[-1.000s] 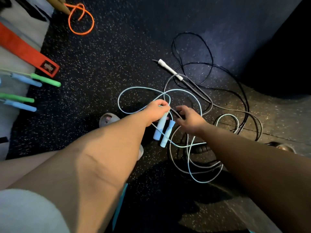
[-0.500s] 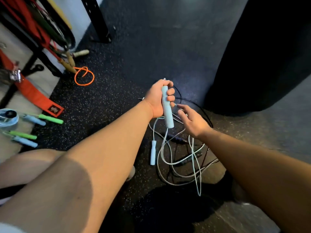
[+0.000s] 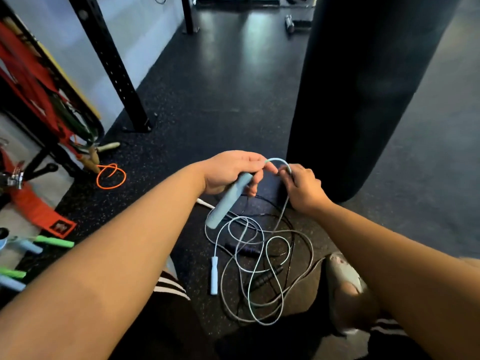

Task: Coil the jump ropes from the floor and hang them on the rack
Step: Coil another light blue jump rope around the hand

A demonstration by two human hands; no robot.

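An orange rope [image 3: 111, 176] lies on the floor [image 3: 220, 100] at far left, near the rack [image 3: 39, 94]. The left hand [image 3: 228, 172], arm stretched forward, is fisted around a blue handle [image 3: 228, 201] that slants down and left. Its cord [image 3: 279, 161] arches over to the right hand [image 3: 301, 188], which pinches it. Below both hands the rest of the blue rope [image 3: 255, 268] lies looped on the floor, tangled with a black rope [image 3: 267, 276].

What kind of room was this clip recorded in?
Most likely a gym. A hanging punching bag stands over speckled rubber flooring, a perforated black rack upright rises beside it, and jump ropes lie tangled below the hands.
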